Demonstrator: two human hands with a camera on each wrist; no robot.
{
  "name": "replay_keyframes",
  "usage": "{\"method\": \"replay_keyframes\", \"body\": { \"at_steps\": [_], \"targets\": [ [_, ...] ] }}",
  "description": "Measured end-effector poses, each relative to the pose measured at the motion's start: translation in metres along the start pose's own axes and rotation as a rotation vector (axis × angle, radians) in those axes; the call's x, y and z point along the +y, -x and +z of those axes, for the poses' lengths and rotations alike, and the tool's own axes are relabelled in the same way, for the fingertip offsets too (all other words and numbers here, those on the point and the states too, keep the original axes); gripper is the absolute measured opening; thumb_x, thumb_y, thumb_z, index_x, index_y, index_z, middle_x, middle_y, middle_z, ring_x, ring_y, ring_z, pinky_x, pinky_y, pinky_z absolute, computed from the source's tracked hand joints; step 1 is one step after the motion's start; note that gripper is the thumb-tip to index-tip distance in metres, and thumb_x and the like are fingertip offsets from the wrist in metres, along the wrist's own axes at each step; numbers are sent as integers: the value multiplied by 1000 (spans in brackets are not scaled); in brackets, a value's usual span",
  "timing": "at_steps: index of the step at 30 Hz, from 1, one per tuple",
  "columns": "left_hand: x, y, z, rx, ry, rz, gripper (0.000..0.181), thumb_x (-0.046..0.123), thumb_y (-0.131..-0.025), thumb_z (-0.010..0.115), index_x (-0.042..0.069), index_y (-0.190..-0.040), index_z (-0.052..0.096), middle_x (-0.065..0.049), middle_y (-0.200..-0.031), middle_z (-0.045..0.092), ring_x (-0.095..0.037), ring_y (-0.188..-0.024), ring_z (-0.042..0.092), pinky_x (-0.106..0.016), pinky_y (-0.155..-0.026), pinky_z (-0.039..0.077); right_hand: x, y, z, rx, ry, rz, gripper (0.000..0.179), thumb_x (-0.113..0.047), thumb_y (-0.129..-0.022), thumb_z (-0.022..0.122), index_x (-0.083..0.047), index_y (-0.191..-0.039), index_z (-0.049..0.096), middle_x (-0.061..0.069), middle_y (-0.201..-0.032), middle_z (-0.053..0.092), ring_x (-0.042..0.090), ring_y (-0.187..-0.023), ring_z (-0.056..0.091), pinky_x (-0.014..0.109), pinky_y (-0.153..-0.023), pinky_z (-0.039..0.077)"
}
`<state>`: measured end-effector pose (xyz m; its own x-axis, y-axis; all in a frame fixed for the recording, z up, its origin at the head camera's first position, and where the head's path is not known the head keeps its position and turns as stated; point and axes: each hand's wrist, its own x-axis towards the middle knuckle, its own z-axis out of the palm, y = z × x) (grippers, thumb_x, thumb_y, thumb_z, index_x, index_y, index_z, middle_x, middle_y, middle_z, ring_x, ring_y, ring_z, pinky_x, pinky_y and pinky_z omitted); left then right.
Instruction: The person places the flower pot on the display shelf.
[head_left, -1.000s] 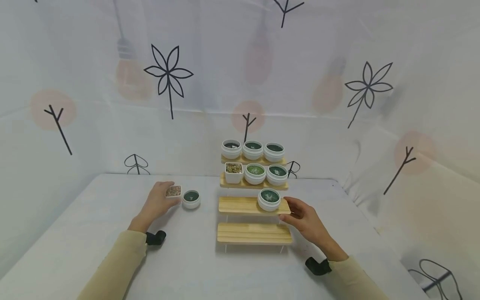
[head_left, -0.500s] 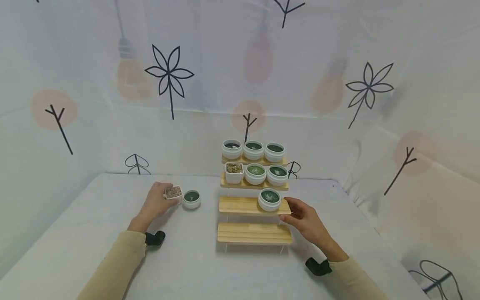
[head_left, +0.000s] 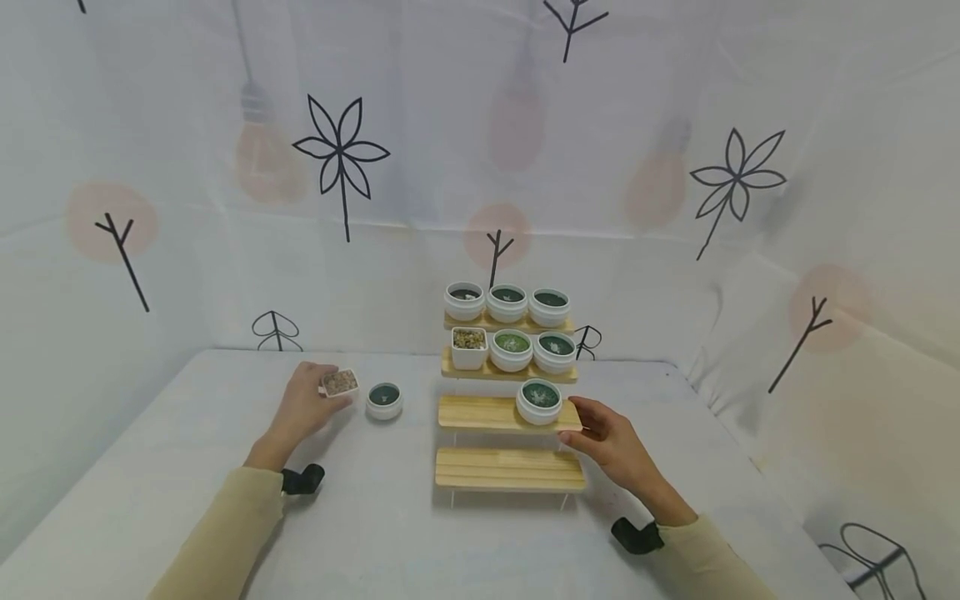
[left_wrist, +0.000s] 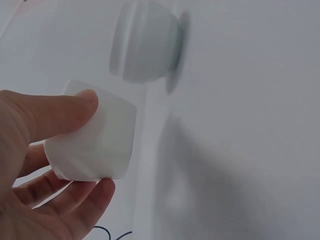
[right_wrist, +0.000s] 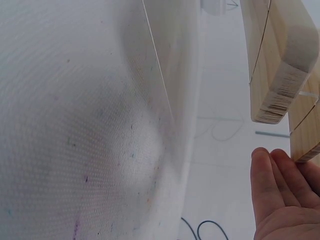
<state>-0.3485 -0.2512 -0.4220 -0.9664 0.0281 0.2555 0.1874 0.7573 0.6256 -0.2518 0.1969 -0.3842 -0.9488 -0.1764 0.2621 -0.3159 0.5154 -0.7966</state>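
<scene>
My left hand (head_left: 300, 410) pinches a small square white pot (head_left: 340, 382) filled with pinkish-brown grains, its thumb on one side and fingertips on the other. In the left wrist view the pot (left_wrist: 102, 132) is tilted, off the table. Just right of it sits a round white pot (head_left: 385, 402) with dark green contents. My right hand (head_left: 611, 442) holds the right end of a wooden tier (head_left: 480, 412) of a stepped stand, thumb at its front corner. A round white pot (head_left: 539, 402) stands on that tier, near the hand. The right wrist view hides the thumb.
Several white pots, one a square pot (head_left: 469, 348), line the two upper tiers. The lowest wooden tier (head_left: 510, 470) is bare. A white cloth covers the table (head_left: 360, 533), and a printed white curtain (head_left: 420, 167) hangs behind and at the sides.
The left hand has drawn slightly left with the square pot, tilting it and widening the gap to the round pot. The right hand stays at the stand's tier.
</scene>
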Motion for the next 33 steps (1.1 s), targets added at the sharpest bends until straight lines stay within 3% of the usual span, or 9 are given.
{"method": "replay_keyframes", "body": {
  "at_steps": [6,16,25,33],
  "targets": [
    [10,3,-4,36,6,52,61,21,-83,74,-2,-133,48,-23,-127,41,-33,-103,50,-46,-87,50,0,0,0,-4,-12,3,60,-17,-87,71,6,-135,45,23,-126,56,36,-114,57,47,-95,48],
    [40,10,-5,57,55,140,60,23,-82,75,1,-132,51,-18,-125,43,-29,-103,51,-42,-87,52,-2,1,0,2,0,-1,59,-17,-87,71,6,-135,45,23,-125,57,36,-113,57,46,-94,49],
    [66,21,5,69,69,261,58,20,-78,79,-2,-126,56,-15,-116,49,-26,-97,55,-39,-83,54,-2,1,2,5,-2,-2,58,-16,-87,71,5,-135,46,22,-124,57,34,-112,58,45,-94,49],
    [83,27,12,58,106,329,56,17,-75,82,-2,-123,59,-13,-112,51,-21,-94,55,-37,-79,56,-1,1,1,3,4,-4,60,-18,-87,71,6,-135,45,22,-125,57,34,-112,58,44,-93,50]
  ]
}}
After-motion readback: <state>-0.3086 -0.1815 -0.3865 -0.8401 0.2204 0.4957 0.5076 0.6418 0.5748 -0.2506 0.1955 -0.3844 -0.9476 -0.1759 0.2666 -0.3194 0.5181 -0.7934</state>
